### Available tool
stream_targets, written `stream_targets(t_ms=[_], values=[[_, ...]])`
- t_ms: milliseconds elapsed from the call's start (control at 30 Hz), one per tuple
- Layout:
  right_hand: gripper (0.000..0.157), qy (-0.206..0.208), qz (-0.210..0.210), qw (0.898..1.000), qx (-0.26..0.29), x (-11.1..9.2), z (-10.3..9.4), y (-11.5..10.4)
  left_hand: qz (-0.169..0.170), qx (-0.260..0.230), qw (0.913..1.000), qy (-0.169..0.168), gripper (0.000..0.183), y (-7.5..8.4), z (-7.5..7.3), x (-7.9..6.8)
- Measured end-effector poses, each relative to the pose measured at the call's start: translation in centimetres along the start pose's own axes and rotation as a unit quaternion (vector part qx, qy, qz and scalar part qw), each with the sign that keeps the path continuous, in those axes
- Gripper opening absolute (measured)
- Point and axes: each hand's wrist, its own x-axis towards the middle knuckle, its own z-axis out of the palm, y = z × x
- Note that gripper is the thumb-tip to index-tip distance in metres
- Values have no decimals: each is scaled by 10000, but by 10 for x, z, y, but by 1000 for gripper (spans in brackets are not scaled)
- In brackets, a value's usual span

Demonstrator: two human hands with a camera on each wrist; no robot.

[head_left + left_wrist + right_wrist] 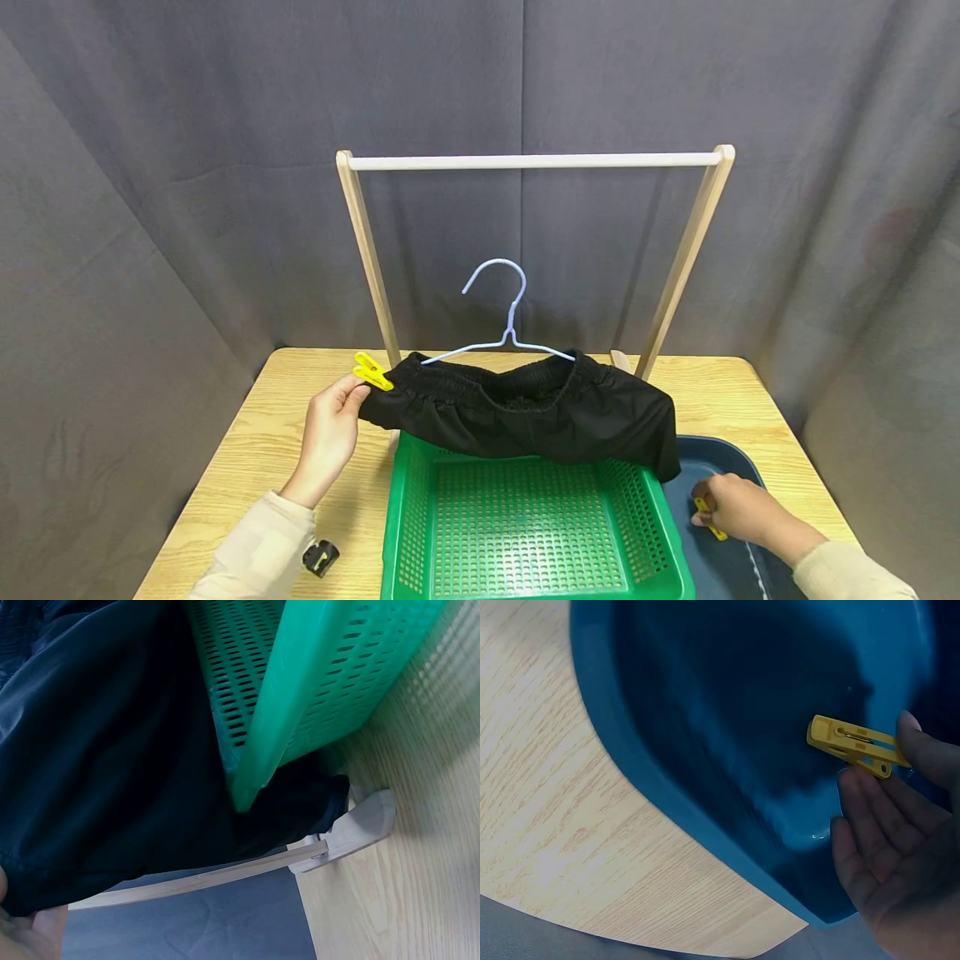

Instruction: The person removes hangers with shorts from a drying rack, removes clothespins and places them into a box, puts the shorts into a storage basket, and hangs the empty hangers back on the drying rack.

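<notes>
Black shorts (517, 417) with a gathered waistband hang spread on a pale lavender hanger (512, 321), whose ends are hidden by the cloth. At the left end of the waist sits a yellow clothespin (372, 372). Just below it, my left hand (327, 429) pinches the shorts' edge between thumb and fingers; the left wrist view also catches the fingertips (49, 926) at the cloth. Over the dark blue basin (716, 450), my right hand (738, 508) holds another yellow clothespin (855, 742) between thumb and fingertips, its handle end toward the hand.
A green perforated basket (525, 525) stands on the wooden table in front of the shorts. Behind rises a wooden rack with a white bar (532, 162). A small black object (320, 557) lies near the left sleeve, and a grey curtain (225, 167) surrounds the table.
</notes>
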Motion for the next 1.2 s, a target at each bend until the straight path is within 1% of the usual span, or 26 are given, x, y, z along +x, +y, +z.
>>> stream_targets(t_ms=[133,300,367,467,700,867,1000,1067,1200], values=[[23,54,-78,9999,36,0,3,1,22,75,10000,15,15,0,0,-1],[21,115,-171,9998,57,-2,6,3,13,24,10000,-8,14,0,0,-1],[22,149,-229,9996,68,-3,6,4,-16,-21,10000,-18,14,0,0,-1],[25,155,-172,9997,78,-3,4,4,-40,-60,10000,-22,14,0,0,-1],[22,-26,143,9998,119,-6,-14,-7,53,40,10000,11,14,0,0,-1],[30,-66,199,9998,-6,-13,-29,-19,86,75,9999,0,14,1,-1,-1],[36,173,267,9993,-184,-21,-46,-35,99,30,9999,-4,14,1,-1,-2],[37,375,262,9987,-237,-27,-56,-44,98,-23,9999,-6,15,2,0,-2],[34,828,117,9961,-279,-40,-74,-64,34,-99,9999,-58,15,4,0,-3]])
